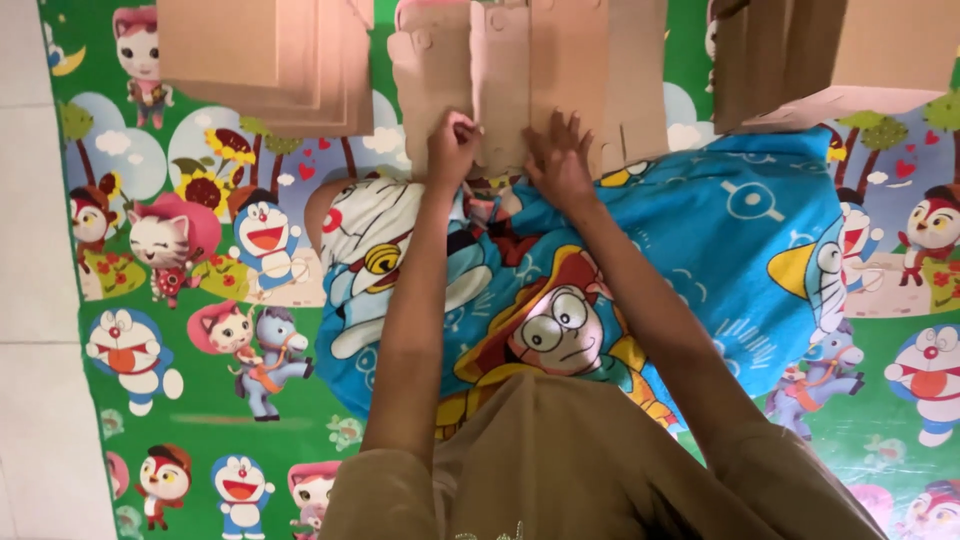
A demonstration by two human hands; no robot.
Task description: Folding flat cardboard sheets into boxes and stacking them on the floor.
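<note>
Here, a flat die-cut cardboard piece (520,75) lies at top centre of the head view, its lower edge over the far end of a blue cartoon-print blanket (720,230) that covers the person's lap. The cardboard is brown, with notched tabs along its left side and fold lines running lengthwise.

Left hand (452,148): fingers curled, pinching the lower edge of the cardboard piece near its left tabs. Right hand (560,160): fingers spread, pressed flat on the cardboard's lower part, just beside the left hand; it grips nothing.

Both forearms run up from the bottom of the frame, out of tan sleeves (560,470).

Surroundings: a stack of flat cardboard sheets (270,60) at upper left, well apart from the hands. Another cardboard pile (840,60) at upper right, one sheet angled over the blanket's corner. All rest on a green play mat (200,400) printed with cartoon animals and sunflowers. Pale tiled floor (35,300) shows along the left edge.
</note>
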